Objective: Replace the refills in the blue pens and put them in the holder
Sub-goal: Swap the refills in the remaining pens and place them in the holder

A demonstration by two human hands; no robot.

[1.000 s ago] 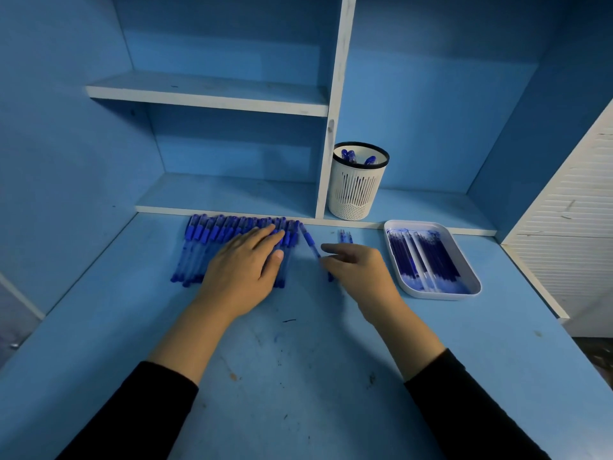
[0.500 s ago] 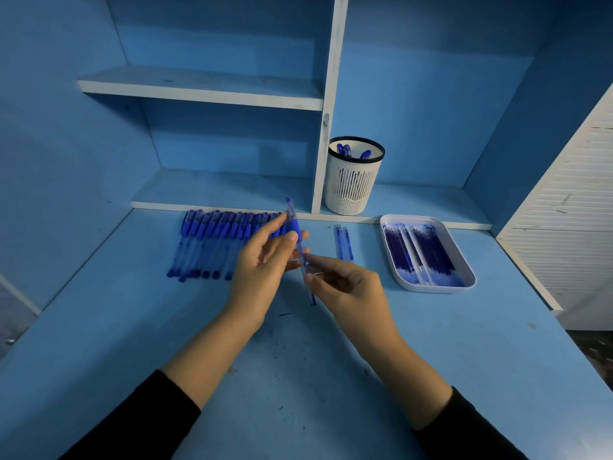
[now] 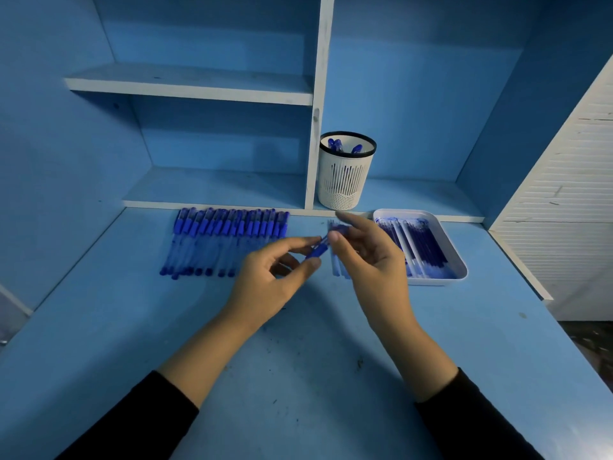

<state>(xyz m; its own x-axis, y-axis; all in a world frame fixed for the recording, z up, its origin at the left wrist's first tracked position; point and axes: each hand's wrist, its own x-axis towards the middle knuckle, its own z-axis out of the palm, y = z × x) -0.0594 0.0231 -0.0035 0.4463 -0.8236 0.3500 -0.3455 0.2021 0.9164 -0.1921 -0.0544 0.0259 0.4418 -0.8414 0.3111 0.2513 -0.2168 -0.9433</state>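
Scuffs and dark flecks mark the blue desk (image 3: 99, 360), which sits in a blue alcove. A shelf (image 3: 199, 84) runs at 11 o'clock, a white divider (image 3: 320, 94) stands at 12, and a white slatted panel (image 3: 564, 200) fills 3 o'clock.

Just right of the divider, on the low ledge at 12 o'clock, the white holder (image 3: 345, 184) stands upright with a few blue pens in it, only their tops showing. A white tray (image 3: 461, 273) at 2 o'clock lies on the desk and holds a heap of refills (image 3: 421, 244). At 10 o'clock a row of pens (image 3: 225, 240) lies side by side, caps toward the ledge.

Both hands meet above the desk near the centre, between the row and the tray. The left hand (image 3: 265, 290) pinches one end of a pen (image 3: 320, 247) between thumb and forefinger. The right hand (image 3: 368, 260) grips the other end with its thumb, forefinger stretched toward 12 o'clock. Under the right hand a few pale pen parts (image 3: 336, 268) lie on the desk, too blurred to name.
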